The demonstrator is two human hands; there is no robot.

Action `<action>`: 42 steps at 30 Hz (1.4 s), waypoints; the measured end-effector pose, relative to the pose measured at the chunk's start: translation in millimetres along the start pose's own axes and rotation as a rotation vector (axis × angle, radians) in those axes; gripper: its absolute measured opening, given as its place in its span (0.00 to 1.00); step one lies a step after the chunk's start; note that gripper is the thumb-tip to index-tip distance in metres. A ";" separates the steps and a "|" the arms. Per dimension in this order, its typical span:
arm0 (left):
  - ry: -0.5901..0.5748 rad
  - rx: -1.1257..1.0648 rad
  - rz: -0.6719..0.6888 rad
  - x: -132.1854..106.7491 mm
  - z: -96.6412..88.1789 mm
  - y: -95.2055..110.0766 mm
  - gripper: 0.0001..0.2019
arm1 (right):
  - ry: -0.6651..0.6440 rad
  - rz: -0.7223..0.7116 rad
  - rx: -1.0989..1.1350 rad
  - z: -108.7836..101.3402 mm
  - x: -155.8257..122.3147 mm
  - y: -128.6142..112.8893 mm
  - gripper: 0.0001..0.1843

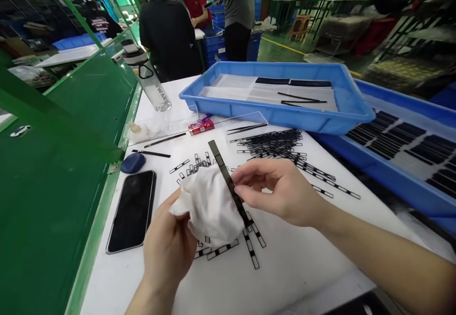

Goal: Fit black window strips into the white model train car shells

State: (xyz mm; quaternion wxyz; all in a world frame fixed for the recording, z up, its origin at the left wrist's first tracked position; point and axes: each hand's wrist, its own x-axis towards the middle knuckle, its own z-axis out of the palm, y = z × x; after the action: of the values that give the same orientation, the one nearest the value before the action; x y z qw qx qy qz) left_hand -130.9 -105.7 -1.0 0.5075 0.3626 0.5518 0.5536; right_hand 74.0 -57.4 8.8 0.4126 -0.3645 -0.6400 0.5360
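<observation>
My left hand (171, 239) is closed around a bunched white cloth (212, 205) above the white table (285, 272). Against the cloth's right side leans a long thin dark strip (228, 177), tilted with its top end toward the upper left. My right hand (278, 186) pinches the edge of this strip between thumb and fingers. Below and behind the cloth lie scattered strips with black outlines and clear windows (251, 248). A dense pile of similar strips (274, 144) sits just beyond my right hand. The fingertips of my left hand are partly hidden by the cloth.
A blue tray (270, 110) with dark strips on white sheets stands at the back; another blue tray (409, 177) is at the right. On the left are a phone (131, 213), a dark blue round object (133, 163), a clear bottle (153, 87) and a red packet (201, 127). People work beyond.
</observation>
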 end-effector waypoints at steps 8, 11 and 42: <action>0.016 0.000 -0.036 -4.7 10.9 -2.6 0.19 | -0.006 -0.037 -0.043 9.9 -4.9 7.0 0.08; 0.030 0.031 -0.009 -1.8 10.6 -8.8 0.11 | -0.031 -0.130 -0.041 14.3 -6.7 10.3 0.11; 0.213 -0.145 -0.081 -5.0 8.2 -3.7 0.05 | -0.243 0.456 0.453 16.0 0.3 23.6 0.11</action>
State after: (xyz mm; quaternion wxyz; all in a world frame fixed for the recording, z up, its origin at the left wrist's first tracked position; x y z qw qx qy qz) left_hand -121.3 -109.0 -2.8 0.4928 0.2418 0.5752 0.6064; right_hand 59.8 -59.5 -15.8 0.2733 -0.3308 -0.4514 0.7824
